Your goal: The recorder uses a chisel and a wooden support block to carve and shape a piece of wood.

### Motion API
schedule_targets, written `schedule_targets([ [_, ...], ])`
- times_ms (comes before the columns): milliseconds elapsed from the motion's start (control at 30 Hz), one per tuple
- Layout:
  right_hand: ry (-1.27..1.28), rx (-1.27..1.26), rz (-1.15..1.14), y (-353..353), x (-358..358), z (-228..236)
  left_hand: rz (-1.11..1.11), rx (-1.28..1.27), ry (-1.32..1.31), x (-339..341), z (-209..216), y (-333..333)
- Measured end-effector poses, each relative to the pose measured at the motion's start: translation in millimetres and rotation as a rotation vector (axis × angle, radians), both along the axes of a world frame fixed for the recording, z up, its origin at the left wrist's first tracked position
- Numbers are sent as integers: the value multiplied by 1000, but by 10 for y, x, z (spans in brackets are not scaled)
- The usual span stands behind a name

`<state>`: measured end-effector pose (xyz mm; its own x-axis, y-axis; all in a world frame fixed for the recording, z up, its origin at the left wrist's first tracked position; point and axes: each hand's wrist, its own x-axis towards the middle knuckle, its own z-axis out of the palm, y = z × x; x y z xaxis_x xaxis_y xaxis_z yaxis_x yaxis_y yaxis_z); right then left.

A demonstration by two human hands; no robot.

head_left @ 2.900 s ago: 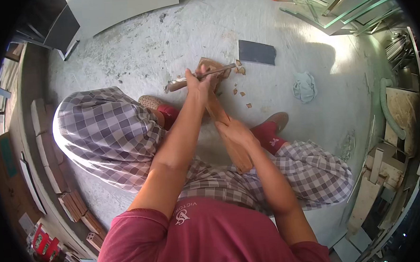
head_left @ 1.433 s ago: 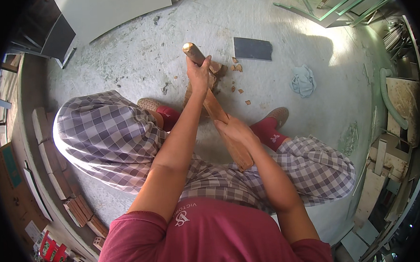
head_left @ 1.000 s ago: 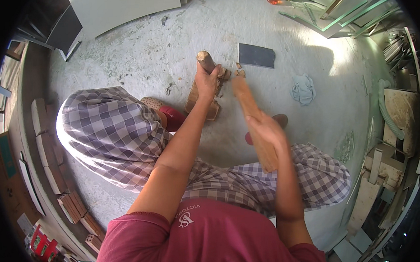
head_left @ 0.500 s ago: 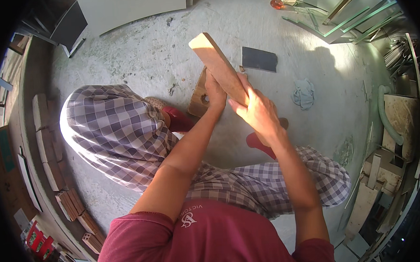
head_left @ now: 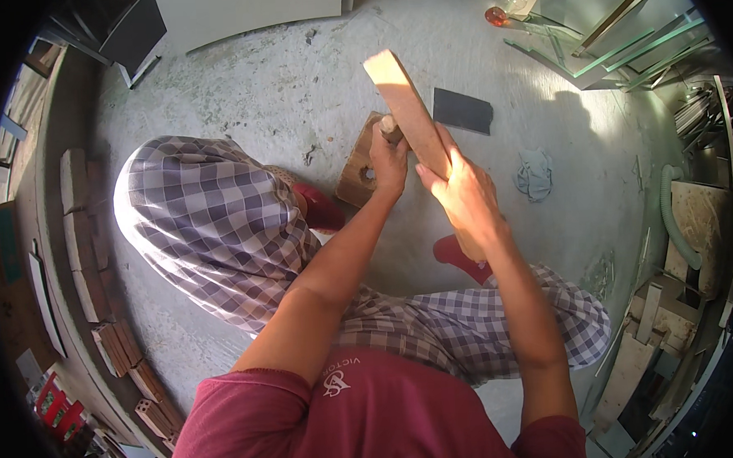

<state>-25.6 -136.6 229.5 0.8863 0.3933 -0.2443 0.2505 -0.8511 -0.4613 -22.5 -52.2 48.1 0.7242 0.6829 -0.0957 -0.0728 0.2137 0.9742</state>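
Observation:
A flat wooden plank (head_left: 411, 109) is in my right hand (head_left: 469, 197), its fingers wrapped round the near end while the far end angles up and to the left. My left hand (head_left: 390, 168) is closed round a short round wooden peg (head_left: 389, 127), whose pale top shows above the fingers. The peg is close beside the plank's left edge; I cannot tell whether they touch. Under and left of that hand lies a thick wooden block (head_left: 354, 180) on the floor, with a round hole near its near end. The peg's lower end is hidden by my hand.
A dark rectangular sheet (head_left: 462, 111) and a crumpled pale cloth (head_left: 534, 174) lie on the concrete floor. Glass panes (head_left: 614, 46) lean at the far right near a bottle (head_left: 506, 8). Bricks (head_left: 79, 236) line the left; wood scraps (head_left: 638, 343) lie at the right.
The plank has shifted right relative to my left hand, uncovering the peg's top. Both hands keep their hold. The whole view has shifted slightly.

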Motion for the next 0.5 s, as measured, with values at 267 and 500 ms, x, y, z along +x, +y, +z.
schedule_targets([
  [267,-195,299,-79,146,-87,703,-13,217,89,-59,70,74],
  [500,118,42,1,-108,-54,43,-40,131,12,-74,97,-45],
])
